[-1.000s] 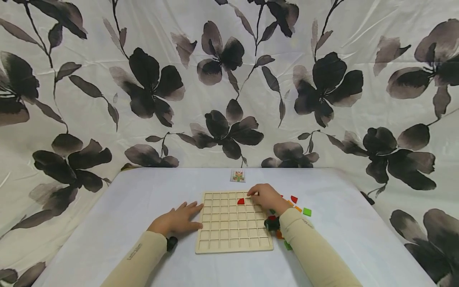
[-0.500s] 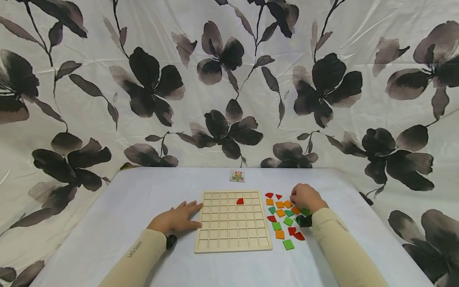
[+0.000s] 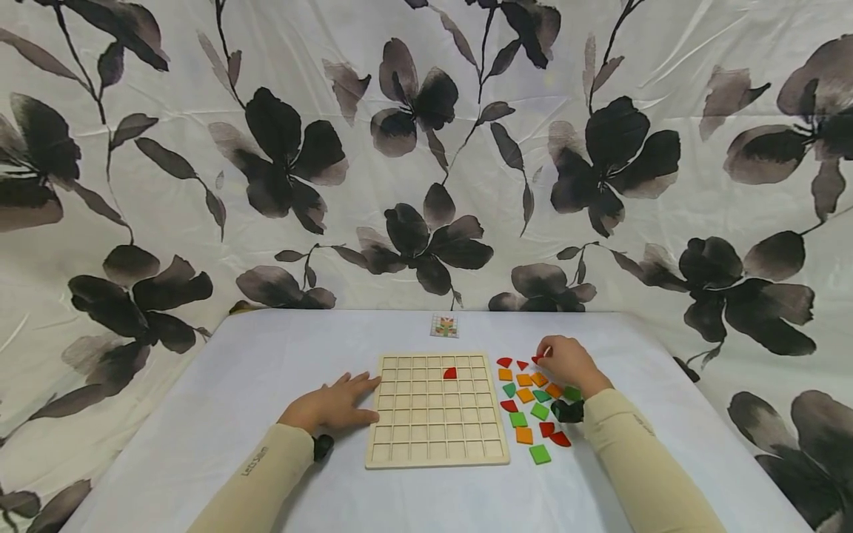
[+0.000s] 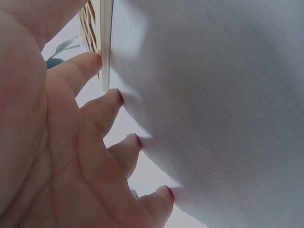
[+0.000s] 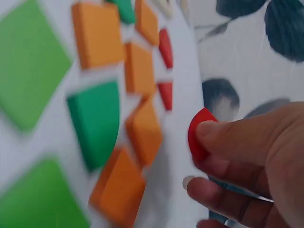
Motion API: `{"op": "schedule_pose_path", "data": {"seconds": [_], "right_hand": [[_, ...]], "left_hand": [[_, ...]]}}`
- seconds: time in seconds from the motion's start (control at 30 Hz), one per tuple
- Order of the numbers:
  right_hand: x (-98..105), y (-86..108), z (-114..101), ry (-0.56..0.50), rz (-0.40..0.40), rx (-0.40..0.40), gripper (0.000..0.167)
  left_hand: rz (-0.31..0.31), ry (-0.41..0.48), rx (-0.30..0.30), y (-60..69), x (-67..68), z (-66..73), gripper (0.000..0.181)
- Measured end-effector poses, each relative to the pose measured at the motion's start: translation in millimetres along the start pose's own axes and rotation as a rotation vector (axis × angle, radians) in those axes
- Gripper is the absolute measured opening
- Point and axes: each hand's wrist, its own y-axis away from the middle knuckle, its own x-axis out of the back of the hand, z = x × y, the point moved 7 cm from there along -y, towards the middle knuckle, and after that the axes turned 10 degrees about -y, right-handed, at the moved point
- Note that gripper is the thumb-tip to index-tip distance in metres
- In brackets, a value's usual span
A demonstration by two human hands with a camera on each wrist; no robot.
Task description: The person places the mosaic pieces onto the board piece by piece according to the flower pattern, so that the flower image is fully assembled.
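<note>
A wooden grid board [image 3: 437, 429] lies flat on the white table, with one red quarter-round tile [image 3: 450, 373] in a cell of its upper part. Against the board's left edge rests my left hand [image 3: 333, 405], fingers spread; in the left wrist view its fingertips [image 4: 115, 96] touch the board edge and the tabletop. My right hand [image 3: 568, 363] is beyond the far side of the loose tiles. Between thumb and finger it pinches a red curved tile [image 5: 198, 135], raised off the table in the right wrist view.
Several loose tiles lie right of the board: orange squares [image 3: 524, 435], light green squares [image 3: 540, 454], dark green pieces [image 3: 509, 389] and red pieces [image 3: 560, 439]. A small patterned card [image 3: 445, 326] lies behind the board. A floral cloth [image 3: 426, 148] hangs behind the table.
My right hand has moved from above the board's upper right to the loose tiles, and now lifts a red tile there. The left hand has stayed at the board's left edge.
</note>
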Motion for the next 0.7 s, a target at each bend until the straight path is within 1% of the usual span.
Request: {"op": "schedule_pose_path", "data": {"seconds": [0.1, 0.17, 0.27, 0.37, 0.5, 0.6, 0.7], "right_hand": [[-4.7, -1.3, -24.2, -0.037, 0.023, 0.080, 0.009], [-10.5, -2.4, -40.8, -0.056, 0.018, 0.123, 0.009], [-24.2, -5.4, -64.6, -0.101, -0.019, 0.172, 0.010], [-41.4, -8.7, -84.2, -0.188, -0.064, 0.218, 0.011], [-63.0, -11.4, -104.7, -0.318, -0.074, 0.286, 0.011], [-78.2, -14.3, -116.3, -0.395, -0.071, 0.312, 0.012], [-92.9, -17.2, -127.4, -0.419, -0.092, 0.332, 0.027]], "left_hand": [[-0.004, 0.003, 0.005, 0.7, -0.4, -0.4, 0.077], [-0.005, 0.007, 0.008, 0.5, -0.6, -0.6, 0.078], [-0.004, 0.011, 0.008, -0.2, -0.4, -1.6, 0.078], [-0.005, 0.010, 0.009, -0.4, -1.0, -2.8, 0.078], [-0.002, 0.021, 0.011, 1.1, -0.8, -2.7, 0.078], [0.000, 0.030, 0.007, 2.6, 0.5, -1.2, 0.078], [0.003, 0.027, 0.005, 2.9, 1.1, -0.6, 0.078]]}}
